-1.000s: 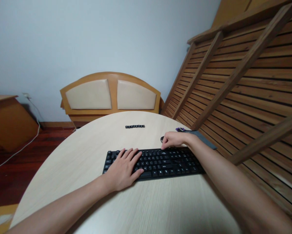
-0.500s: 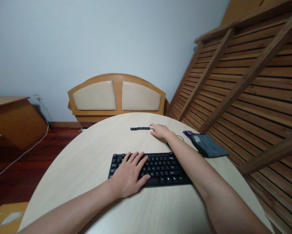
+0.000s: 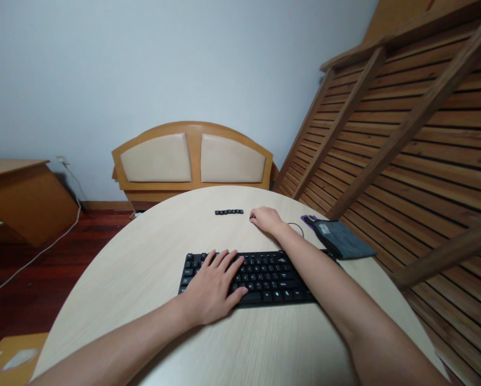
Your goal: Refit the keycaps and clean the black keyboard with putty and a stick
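A black keyboard [image 3: 266, 279] lies on the round pale table. My left hand [image 3: 212, 287] rests flat over its left part, fingers spread, covering some keys. Beyond the keyboard, a short row of loose black keycaps [image 3: 229, 212] runs from left to right. Just right of that row, my right hand [image 3: 265, 220] is closed in a pinch, with a bit of a dark keycap [image 3: 251, 218] showing at the fingertips. My right forearm passes over the keyboard's right end and hides part of it.
A dark grey pouch [image 3: 345, 239] with something purple at its opening lies at the table's right side. A thin black cable [image 3: 298, 226] curves beside my right wrist. Slatted wooden panels [image 3: 425, 139] lean on the right, and a padded headboard [image 3: 192, 155] stands behind the table [image 3: 135, 268].
My right hand has closed on the keycap at the row's right end and drawn it slightly away to the right. The row is shorter. My left hand has stayed put.
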Tool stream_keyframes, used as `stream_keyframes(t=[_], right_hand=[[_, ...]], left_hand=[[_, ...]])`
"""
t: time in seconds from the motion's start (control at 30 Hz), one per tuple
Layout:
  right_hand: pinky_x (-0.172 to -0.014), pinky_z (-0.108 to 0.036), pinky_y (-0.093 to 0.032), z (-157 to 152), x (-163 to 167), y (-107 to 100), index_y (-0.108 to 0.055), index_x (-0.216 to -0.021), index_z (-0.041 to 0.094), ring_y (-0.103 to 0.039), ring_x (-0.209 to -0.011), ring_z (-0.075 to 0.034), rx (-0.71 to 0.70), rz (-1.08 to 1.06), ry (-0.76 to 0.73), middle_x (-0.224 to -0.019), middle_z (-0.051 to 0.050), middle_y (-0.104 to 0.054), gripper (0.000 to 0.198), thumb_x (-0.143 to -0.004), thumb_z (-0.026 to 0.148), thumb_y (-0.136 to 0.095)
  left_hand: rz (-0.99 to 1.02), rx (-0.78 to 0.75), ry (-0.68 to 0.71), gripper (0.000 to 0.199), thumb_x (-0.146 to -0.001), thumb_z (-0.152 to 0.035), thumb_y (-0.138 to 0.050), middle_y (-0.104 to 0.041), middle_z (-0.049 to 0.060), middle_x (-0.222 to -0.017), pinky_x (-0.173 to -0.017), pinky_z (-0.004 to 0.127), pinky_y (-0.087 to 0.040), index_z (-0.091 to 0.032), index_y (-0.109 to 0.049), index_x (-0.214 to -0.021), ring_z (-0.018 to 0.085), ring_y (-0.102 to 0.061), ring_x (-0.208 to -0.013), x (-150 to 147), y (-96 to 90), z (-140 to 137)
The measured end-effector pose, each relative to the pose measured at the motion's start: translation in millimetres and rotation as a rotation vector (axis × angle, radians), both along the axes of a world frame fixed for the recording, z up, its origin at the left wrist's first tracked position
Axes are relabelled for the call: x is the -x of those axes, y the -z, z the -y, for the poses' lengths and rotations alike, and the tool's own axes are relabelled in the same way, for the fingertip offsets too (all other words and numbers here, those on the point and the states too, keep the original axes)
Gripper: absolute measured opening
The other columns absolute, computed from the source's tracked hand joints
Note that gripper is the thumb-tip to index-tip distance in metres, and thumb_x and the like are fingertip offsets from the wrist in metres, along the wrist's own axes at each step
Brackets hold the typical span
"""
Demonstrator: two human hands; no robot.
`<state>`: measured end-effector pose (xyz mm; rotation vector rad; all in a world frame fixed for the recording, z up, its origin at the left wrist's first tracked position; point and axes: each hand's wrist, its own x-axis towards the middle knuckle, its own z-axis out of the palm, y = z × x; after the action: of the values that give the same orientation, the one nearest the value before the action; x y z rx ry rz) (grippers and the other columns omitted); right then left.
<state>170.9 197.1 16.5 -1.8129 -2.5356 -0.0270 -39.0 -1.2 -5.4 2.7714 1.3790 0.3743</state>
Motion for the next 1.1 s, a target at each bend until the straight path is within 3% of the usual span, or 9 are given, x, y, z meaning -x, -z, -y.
stream_keyframes(t=[0.23,0.43,0.7,1.1], right_hand=[[-0.076,-0.027,-0.047,37.3,-40.6,-16.6,-0.079,-0.099,0.023,-0.069,-0.092,-0.023,0.256,-0.091,-0.171,-0.1,-0.006,-0.078,0.022,-0.083,0.034,-0.068],[-0.067,-0.024,-0.046,59.0,-66.2,-25.8,-0.078,-0.1,0.019,-0.067,-0.078,-0.018,0.468,-0.206,-0.282,-0.089,-0.002,-0.078,0.031,-0.084,0.041,-0.063],[-0.075,-0.027,-0.047,69.8,-77.6,-32.1,-0.077,-0.1,0.016,-0.067,-0.085,-0.021,0.583,-0.297,-0.335,-0.094,-0.006,-0.077,0.037,-0.084,0.046,-0.063],[-0.074,-0.026,-0.047,70.4,-80.8,-30.4,-0.075,-0.101,0.014,-0.066,-0.083,-0.019,0.613,-0.301,-0.364,-0.092,-0.007,-0.076,0.034,-0.086,0.042,-0.063]], left_hand=[[0.024,-0.033,0.011,0.065,-0.101,-0.061,-0.036,-0.043,0.013,-0.155,-0.118,0.056,-0.025,-0.018,-0.043,-0.149,0.033,-0.039,-0.142,1.2,3.8,-1.5],[0.001,-0.02,0.01,0.065,-0.101,-0.06,-0.035,-0.042,0.014,-0.156,-0.118,0.057,-0.025,-0.017,-0.042,-0.15,0.033,-0.038,-0.143,1.2,3.4,-1.8],[-0.002,-0.012,0.011,0.065,-0.101,-0.06,-0.035,-0.042,0.014,-0.156,-0.118,0.057,-0.025,-0.017,-0.042,-0.15,0.033,-0.038,-0.143,1.0,1.0,-1.3],[0.003,-0.016,0.016,0.065,-0.101,-0.06,-0.034,-0.042,0.013,-0.156,-0.118,0.056,-0.025,-0.017,-0.043,-0.149,0.032,-0.038,-0.143,1.9,2.2,-1.3]])
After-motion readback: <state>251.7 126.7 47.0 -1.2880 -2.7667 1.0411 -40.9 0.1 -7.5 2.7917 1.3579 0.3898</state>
